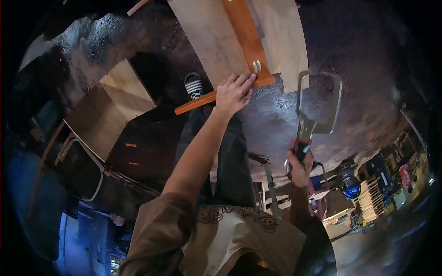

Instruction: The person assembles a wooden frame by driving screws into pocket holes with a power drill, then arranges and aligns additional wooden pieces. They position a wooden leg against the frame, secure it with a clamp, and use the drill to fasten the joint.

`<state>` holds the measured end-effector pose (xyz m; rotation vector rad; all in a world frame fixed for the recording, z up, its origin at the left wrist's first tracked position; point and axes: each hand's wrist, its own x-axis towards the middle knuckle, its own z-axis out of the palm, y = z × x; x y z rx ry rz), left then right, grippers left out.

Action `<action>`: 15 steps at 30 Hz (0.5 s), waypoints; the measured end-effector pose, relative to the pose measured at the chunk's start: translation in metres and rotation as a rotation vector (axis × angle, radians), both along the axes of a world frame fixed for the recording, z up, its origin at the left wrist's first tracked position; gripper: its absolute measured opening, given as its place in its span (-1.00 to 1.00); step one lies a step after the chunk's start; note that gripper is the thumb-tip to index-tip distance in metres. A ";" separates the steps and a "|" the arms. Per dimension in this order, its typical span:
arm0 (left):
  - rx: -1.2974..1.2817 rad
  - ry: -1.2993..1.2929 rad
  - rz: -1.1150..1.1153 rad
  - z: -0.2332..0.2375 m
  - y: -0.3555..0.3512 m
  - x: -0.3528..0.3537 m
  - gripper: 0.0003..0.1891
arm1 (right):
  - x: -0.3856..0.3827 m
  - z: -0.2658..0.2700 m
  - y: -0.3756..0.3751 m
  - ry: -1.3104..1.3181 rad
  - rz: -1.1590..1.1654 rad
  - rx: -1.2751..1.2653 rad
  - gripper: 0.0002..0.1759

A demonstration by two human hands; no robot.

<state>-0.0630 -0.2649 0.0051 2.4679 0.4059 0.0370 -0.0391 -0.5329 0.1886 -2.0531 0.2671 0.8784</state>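
Observation:
My left hand (236,93) is closed over an orange wooden strip (195,103), its fingers pressed along the corner where the strip meets a longer orange bar (246,34). That bar lies across a pale plywood board (207,37), and two small whitish pieces (257,67) sit on it near my fingertips. Out to the right, my right hand (300,165) grips a hacksaw (338,103) by its red and black handle. The saw's metal frame points forward, apart from the board. Blur hides the blade.
An L-shaped plywood piece (108,106) stands on the dark floor at left, beside a bent metal frame (99,179). My foot in a striped slipper (194,86) is close to the board. At right are a blue-black round object (351,186) and stacked wooden slats (370,200).

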 end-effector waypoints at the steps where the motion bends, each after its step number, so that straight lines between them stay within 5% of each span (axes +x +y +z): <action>1: -0.014 -0.019 0.001 0.000 0.000 -0.002 -0.52 | -0.007 0.011 -0.015 0.100 -0.016 0.017 -0.44; 6: -0.019 0.019 0.002 0.001 0.001 -0.004 -0.50 | -0.016 0.047 -0.024 0.140 0.228 -0.097 -0.46; 8: -0.048 0.002 -0.015 -0.003 0.000 -0.005 -0.49 | -0.007 0.064 -0.006 0.547 -0.004 -0.098 -0.50; 12: -0.049 0.019 -0.030 -0.002 0.003 -0.006 -0.48 | 0.004 0.072 0.002 0.838 -0.096 -0.097 -0.65; 15: -0.058 -0.010 -0.012 -0.001 0.003 -0.008 -0.48 | 0.001 0.074 0.009 0.815 -0.139 -0.092 -0.64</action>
